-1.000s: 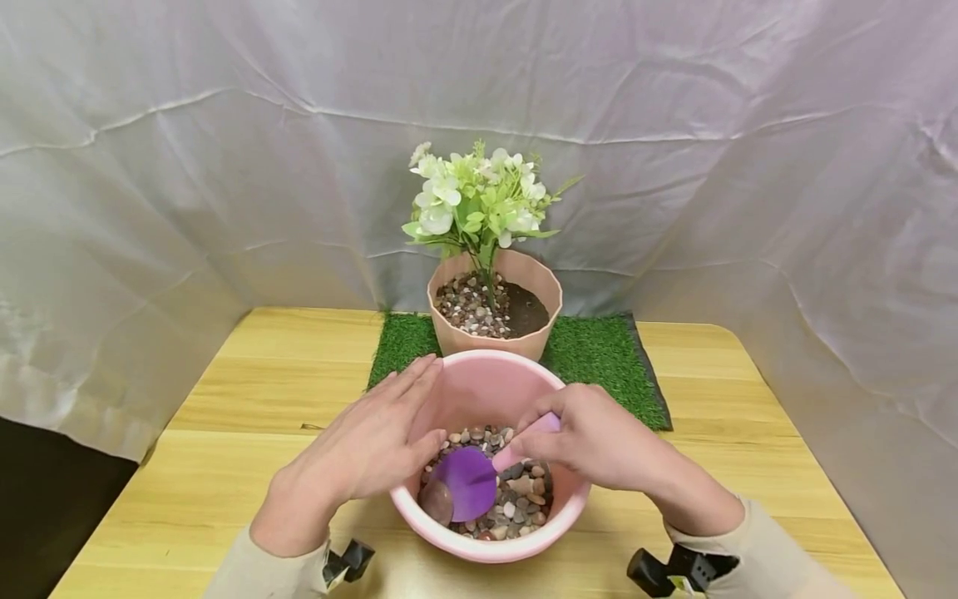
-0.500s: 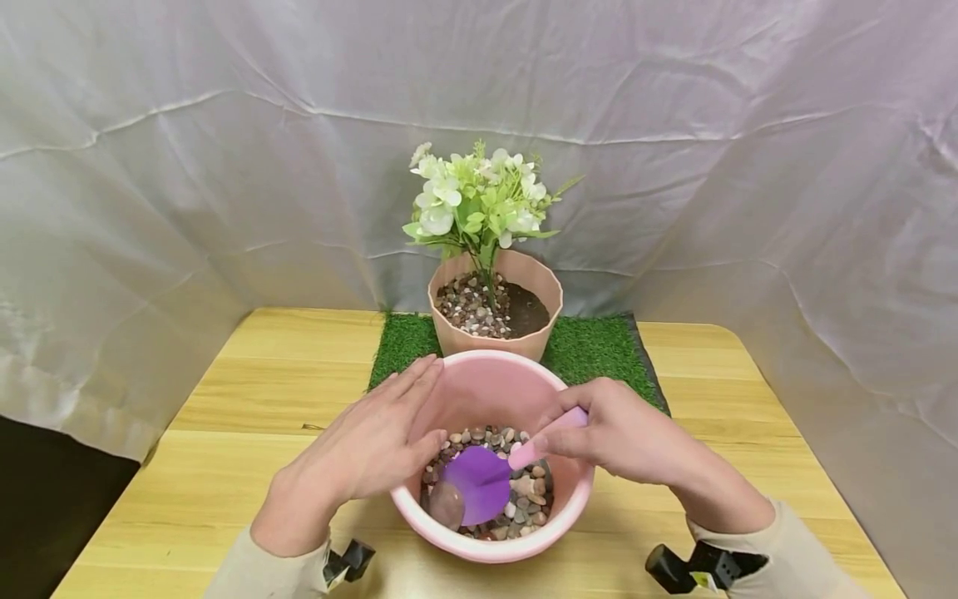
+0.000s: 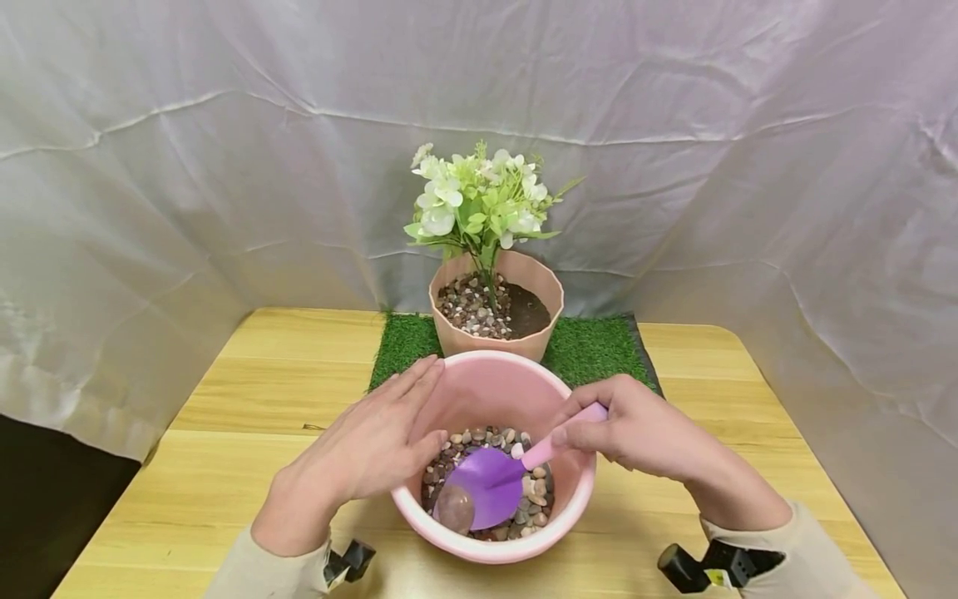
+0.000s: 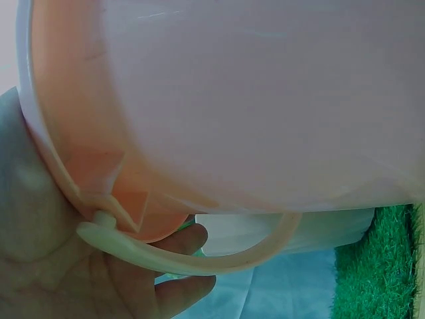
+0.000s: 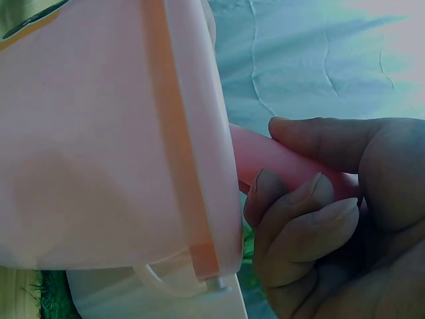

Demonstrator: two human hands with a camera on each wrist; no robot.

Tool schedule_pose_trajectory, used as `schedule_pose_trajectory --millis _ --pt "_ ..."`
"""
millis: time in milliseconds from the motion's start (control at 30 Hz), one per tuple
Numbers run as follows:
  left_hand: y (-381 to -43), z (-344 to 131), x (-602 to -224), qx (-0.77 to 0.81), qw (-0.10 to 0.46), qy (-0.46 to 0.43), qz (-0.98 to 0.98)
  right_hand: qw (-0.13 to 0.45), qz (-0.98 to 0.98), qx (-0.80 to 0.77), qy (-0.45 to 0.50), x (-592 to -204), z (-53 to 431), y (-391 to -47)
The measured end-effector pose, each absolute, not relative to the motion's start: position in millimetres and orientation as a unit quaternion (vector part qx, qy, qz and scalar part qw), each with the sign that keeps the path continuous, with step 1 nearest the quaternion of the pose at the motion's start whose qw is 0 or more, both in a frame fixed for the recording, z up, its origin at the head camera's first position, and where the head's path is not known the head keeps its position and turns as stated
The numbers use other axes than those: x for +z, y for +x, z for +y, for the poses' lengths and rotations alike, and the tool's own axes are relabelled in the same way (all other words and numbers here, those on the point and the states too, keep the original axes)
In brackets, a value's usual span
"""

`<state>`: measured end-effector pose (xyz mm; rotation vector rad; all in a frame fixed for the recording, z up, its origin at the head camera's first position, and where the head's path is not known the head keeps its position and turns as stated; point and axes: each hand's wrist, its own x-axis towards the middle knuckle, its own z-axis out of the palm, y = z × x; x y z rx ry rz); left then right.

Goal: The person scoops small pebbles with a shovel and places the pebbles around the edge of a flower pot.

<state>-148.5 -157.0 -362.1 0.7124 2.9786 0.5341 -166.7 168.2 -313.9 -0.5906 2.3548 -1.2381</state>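
While the right hand (image 3: 632,428) grips the purple scoop (image 3: 494,482) by its handle (image 3: 540,452), the straight-fingered left hand (image 3: 367,445) should brace the bucket (image 3: 486,395), so that pebbles (image 3: 535,501) load evenly.

Two hands (image 3: 367,445), one scoop (image 3: 490,487), one bucket (image 3: 509,551), one flowerpot (image 3: 458,337) show.

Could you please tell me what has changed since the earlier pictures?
The right hand has shifted rightward, drawing the purple scoop it grips the same way inside the pink bucket. Nothing was let go. The left hand stays at the bucket's rim; the potted plant hasn't moved.
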Motion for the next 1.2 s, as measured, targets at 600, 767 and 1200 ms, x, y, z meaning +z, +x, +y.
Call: schedule_pose_trajectory --millis 600,767,1200 --pt "-148 -157 -362 0.175 0.014 0.228 0.958 0.209 0.805 -0.517 -0.2 -330 195 -180" --pt "-148 -157 -361 0.173 0.015 0.229 0.958 0.196 0.798 -0.536 -0.194 -329 205 -183" --pt "-147 -157 -363 0.183 0.009 0.225 0.957 0.152 0.769 -0.598 -0.169 -318 222 -183"
